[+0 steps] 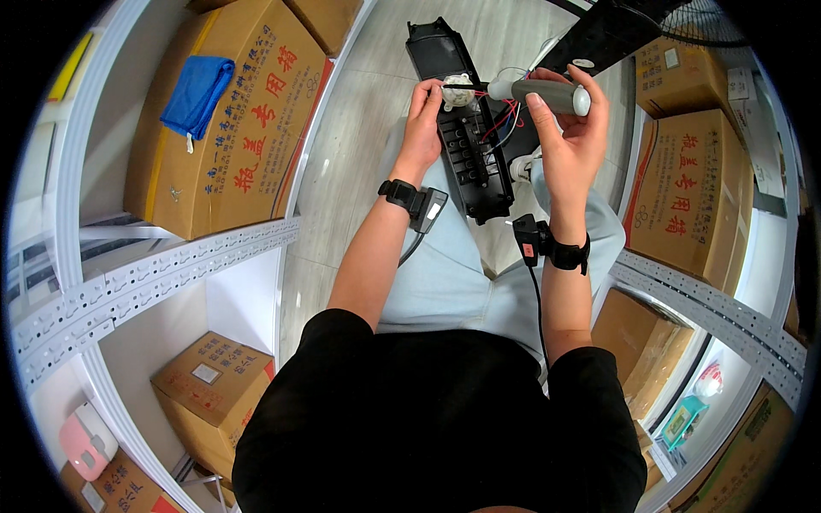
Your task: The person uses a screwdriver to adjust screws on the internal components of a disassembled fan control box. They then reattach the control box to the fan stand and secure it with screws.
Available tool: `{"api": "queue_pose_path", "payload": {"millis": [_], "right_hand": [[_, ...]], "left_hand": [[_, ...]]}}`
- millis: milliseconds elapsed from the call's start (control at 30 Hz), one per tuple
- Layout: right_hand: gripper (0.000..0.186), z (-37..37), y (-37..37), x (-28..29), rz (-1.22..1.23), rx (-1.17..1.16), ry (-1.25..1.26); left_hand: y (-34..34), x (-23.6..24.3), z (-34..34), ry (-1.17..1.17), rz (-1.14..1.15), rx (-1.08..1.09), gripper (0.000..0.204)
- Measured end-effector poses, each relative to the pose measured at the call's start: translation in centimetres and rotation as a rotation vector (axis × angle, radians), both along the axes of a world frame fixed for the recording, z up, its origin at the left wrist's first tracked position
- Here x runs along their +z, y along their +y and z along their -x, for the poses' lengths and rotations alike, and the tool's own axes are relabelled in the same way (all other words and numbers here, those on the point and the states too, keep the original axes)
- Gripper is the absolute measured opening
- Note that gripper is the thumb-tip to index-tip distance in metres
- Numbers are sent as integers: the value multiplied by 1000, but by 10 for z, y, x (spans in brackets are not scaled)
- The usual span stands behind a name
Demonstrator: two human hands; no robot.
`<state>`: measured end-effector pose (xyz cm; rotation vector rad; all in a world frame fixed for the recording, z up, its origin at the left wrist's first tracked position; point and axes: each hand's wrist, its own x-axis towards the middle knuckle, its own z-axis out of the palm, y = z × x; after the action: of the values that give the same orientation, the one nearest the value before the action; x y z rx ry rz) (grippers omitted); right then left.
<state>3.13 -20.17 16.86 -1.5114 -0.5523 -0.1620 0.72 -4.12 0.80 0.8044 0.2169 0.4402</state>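
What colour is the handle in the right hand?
The handle is grey; the head view shows it.

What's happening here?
A seated person is working with both hands over an open, elongated black housing. The right hand holds a grey-handled screwdriver, its dark shaft pointing left across a pale round part. The left hand has its fingertips at that part's edge; whether it grips the part is unclear, as is whether the tip sits in a screw. Thin red wires hang loose beside the housing.
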Motion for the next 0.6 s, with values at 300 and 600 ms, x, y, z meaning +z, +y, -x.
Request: {"api": "queue_pose_path", "payload": {"millis": [300,600], "right_hand": [[47,0,-2,0,15,48,36],[47,-2,-5,2,116,209,-90]], "left_hand": [[-1,-2,0,22,-92,40,13],[-1,0,0,47,-167,34,10]]}}
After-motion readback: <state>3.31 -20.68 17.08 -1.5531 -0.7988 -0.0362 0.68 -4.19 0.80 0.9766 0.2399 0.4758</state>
